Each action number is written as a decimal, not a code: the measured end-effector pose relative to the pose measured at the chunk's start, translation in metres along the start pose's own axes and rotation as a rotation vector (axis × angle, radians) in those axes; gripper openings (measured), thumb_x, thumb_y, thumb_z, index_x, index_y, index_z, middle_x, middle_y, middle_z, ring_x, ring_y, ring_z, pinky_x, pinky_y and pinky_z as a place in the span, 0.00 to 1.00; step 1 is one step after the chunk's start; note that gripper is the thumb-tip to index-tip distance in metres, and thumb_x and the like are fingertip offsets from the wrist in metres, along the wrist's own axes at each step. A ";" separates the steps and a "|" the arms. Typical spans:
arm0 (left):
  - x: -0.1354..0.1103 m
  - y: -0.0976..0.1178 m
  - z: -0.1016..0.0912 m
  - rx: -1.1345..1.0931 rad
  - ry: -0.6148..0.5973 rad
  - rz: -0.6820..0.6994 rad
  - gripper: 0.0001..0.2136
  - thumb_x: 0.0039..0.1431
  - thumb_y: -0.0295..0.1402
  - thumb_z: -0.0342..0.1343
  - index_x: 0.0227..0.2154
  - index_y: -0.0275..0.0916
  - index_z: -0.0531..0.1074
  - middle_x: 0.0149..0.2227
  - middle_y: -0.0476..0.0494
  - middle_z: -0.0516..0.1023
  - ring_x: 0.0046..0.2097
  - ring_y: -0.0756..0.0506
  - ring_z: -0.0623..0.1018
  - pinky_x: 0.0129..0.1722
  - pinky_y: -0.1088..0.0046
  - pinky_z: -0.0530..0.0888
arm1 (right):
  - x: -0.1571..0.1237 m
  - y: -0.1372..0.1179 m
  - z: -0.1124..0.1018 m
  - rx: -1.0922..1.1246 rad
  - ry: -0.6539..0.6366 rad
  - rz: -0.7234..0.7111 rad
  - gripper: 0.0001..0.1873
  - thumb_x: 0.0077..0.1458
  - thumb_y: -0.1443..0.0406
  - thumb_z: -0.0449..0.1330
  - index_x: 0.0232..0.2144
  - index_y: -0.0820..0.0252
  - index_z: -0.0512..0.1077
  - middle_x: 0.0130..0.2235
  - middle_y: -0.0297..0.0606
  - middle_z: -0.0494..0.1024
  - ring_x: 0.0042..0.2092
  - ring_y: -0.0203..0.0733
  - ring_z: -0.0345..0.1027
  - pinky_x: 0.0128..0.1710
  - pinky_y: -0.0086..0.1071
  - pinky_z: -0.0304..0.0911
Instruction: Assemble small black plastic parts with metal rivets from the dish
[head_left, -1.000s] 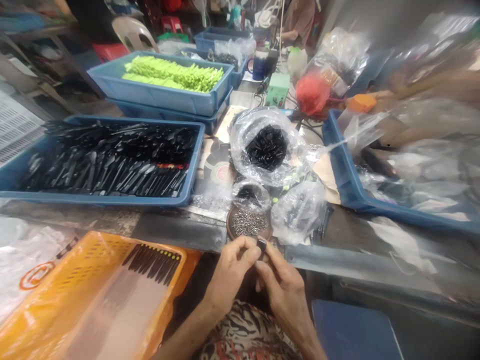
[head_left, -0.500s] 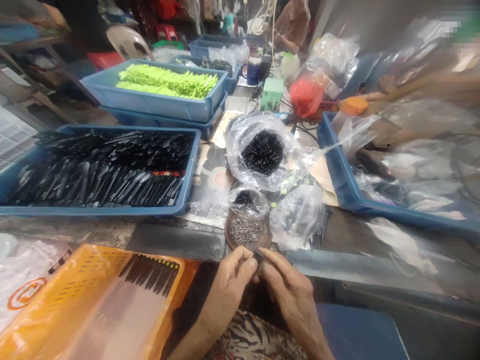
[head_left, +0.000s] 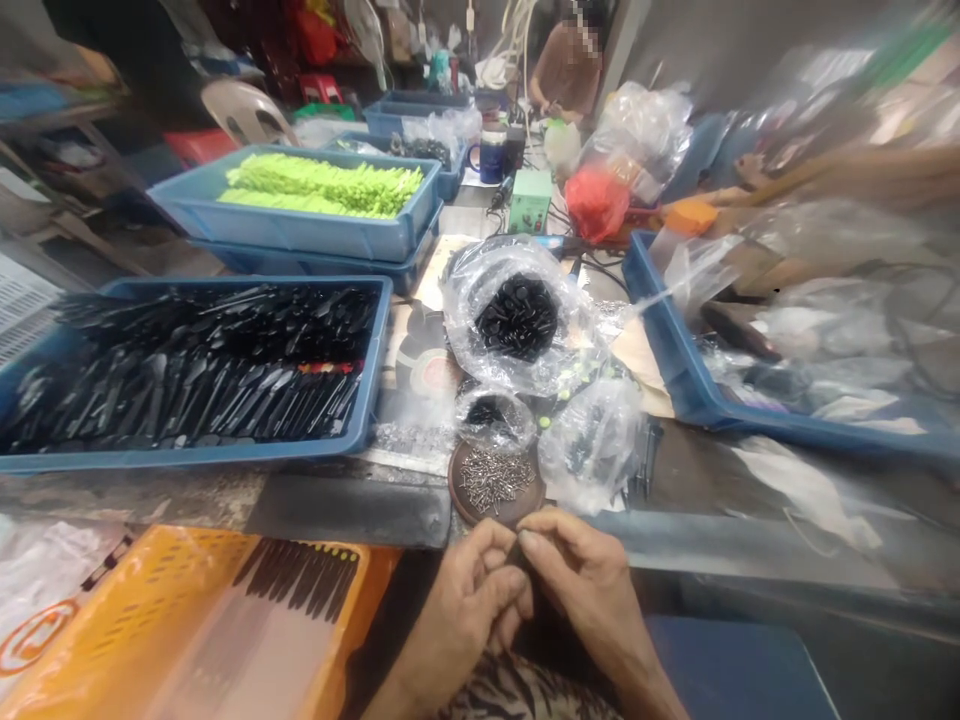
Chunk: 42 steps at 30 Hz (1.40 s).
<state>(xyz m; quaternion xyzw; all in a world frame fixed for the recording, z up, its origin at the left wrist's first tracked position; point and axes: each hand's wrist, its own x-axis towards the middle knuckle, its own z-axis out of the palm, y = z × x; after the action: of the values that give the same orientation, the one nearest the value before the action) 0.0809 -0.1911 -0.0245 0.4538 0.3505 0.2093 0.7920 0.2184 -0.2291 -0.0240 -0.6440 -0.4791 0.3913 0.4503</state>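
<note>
A worker's bare left hand (head_left: 476, 595) and right hand (head_left: 589, 575) meet at lower centre, thumbs and fingers closed on a small dark piece (head_left: 517, 553), held just in front of the bench edge, perhaps for a close view. Its shape is mostly hidden by the fingers.

At left, a rectangular blue plastic tray (head_left: 376, 370) holds slim black pieces (head_left: 180, 390), heaped at the back and ranked side by side in front. Below it, at lower left, a perforated orange plastic basket (head_left: 161, 575) carries a neat row of slim dark strips (head_left: 296, 578) with yellow-green tips, aligned probably for easy counting. At upper left, a pale-blue plastic tray (head_left: 322, 230) of lime-green sticks (head_left: 322, 185) sits on another tray, likely stacked to save room.

At centre, a round brown dish (head_left: 459, 495) of small silvery metal pins (head_left: 493, 476) stands just beyond the fingertips, seemingly for quick picking. Behind it, a large clear plastic bag (head_left: 461, 320) gapes open, its rolled-back mouth apparently giving access to glossy black parts (head_left: 517, 315). At right, a deep blue plastic bin (head_left: 664, 350) contains crumpled plastic.
</note>
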 end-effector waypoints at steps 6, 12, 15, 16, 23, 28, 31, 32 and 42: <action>0.002 -0.002 -0.010 -0.034 0.165 0.114 0.10 0.58 0.38 0.52 0.30 0.36 0.61 0.23 0.50 0.71 0.17 0.57 0.63 0.15 0.81 0.57 | 0.056 -0.011 0.000 -0.297 0.064 -0.326 0.12 0.61 0.67 0.47 0.33 0.63 0.69 0.30 0.37 0.70 0.32 0.38 0.64 0.33 0.30 0.59; -0.006 0.003 -0.015 -0.025 0.231 0.127 0.08 0.58 0.36 0.51 0.30 0.37 0.61 0.24 0.50 0.71 0.20 0.56 0.64 0.17 0.81 0.58 | 0.105 0.000 0.007 -0.905 0.016 -0.401 0.12 0.56 0.75 0.48 0.36 0.64 0.70 0.35 0.42 0.68 0.32 0.40 0.64 0.30 0.31 0.56; -0.007 0.004 -0.017 -0.021 0.251 0.130 0.09 0.58 0.37 0.51 0.29 0.37 0.61 0.24 0.50 0.71 0.19 0.56 0.64 0.17 0.80 0.57 | 0.108 0.003 0.010 -1.058 -0.018 -0.390 0.13 0.55 0.75 0.48 0.37 0.62 0.70 0.35 0.41 0.68 0.31 0.39 0.63 0.25 0.30 0.51; -0.007 0.004 -0.017 -0.020 0.255 0.131 0.09 0.57 0.37 0.52 0.29 0.36 0.61 0.24 0.50 0.70 0.19 0.56 0.64 0.17 0.80 0.57 | 0.108 0.004 0.010 -1.091 -0.026 -0.390 0.13 0.54 0.75 0.49 0.37 0.61 0.70 0.35 0.41 0.67 0.31 0.39 0.63 0.24 0.30 0.49; -0.003 0.006 -0.018 -0.031 0.268 0.155 0.08 0.57 0.36 0.51 0.29 0.36 0.61 0.24 0.50 0.71 0.19 0.56 0.64 0.16 0.80 0.57 | 0.108 0.006 0.013 -1.011 0.001 -0.373 0.08 0.54 0.74 0.50 0.34 0.62 0.67 0.35 0.39 0.67 0.32 0.39 0.63 0.27 0.30 0.51; -0.002 0.009 -0.018 -0.051 0.312 0.152 0.08 0.57 0.35 0.51 0.29 0.37 0.61 0.23 0.50 0.71 0.18 0.56 0.63 0.16 0.80 0.56 | 0.103 0.007 0.011 -0.702 0.051 -0.386 0.07 0.54 0.74 0.49 0.29 0.60 0.64 0.32 0.37 0.66 0.32 0.39 0.62 0.33 0.31 0.55; 0.002 0.010 -0.019 -0.041 0.320 0.157 0.07 0.57 0.35 0.51 0.30 0.38 0.59 0.23 0.50 0.72 0.19 0.55 0.63 0.16 0.79 0.56 | 0.100 0.004 0.009 -0.483 0.090 -0.402 0.06 0.55 0.72 0.49 0.29 0.59 0.63 0.32 0.36 0.67 0.34 0.39 0.62 0.36 0.32 0.56; 0.004 0.011 -0.020 -0.032 0.320 0.158 0.07 0.57 0.35 0.51 0.30 0.38 0.59 0.24 0.50 0.72 0.19 0.55 0.63 0.16 0.79 0.56 | 0.099 0.002 0.009 -0.416 0.109 -0.392 0.05 0.55 0.71 0.49 0.30 0.59 0.64 0.32 0.36 0.67 0.34 0.39 0.62 0.37 0.32 0.57; 0.013 0.007 -0.017 0.349 0.451 0.284 0.05 0.62 0.32 0.44 0.30 0.39 0.61 0.25 0.52 0.71 0.22 0.54 0.64 0.25 0.77 0.63 | 0.071 -0.017 0.003 -0.041 0.104 -0.237 0.05 0.54 0.65 0.56 0.30 0.60 0.72 0.29 0.32 0.73 0.30 0.35 0.64 0.29 0.27 0.60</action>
<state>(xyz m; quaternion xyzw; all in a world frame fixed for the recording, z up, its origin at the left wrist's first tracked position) 0.0773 -0.1693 -0.0288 0.5694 0.4812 0.3499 0.5673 0.2279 -0.1572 -0.0142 -0.6113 -0.5356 0.2915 0.5045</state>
